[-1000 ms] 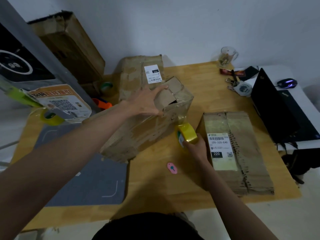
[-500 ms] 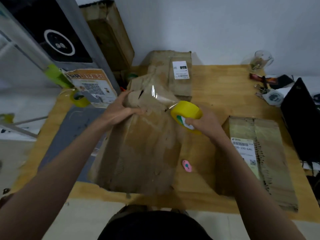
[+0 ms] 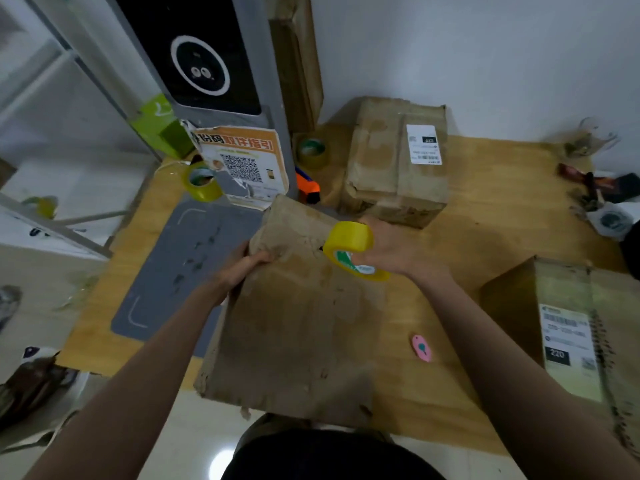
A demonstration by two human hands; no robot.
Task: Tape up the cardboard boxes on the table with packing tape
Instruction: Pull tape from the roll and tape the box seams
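Wooden desk point(image 3: 485, 209): left hand point(image 3: 239, 268) grips the box point(image 3: 294, 323), right hand point(image 3: 391, 251) clutches the tape roll point(image 3: 349, 244); keep tension crossing the flaps.

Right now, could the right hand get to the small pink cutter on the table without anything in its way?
Probably yes. The pink cutter lies on bare table beside the box, below the right hand, but that hand holds the yellow tape roll.
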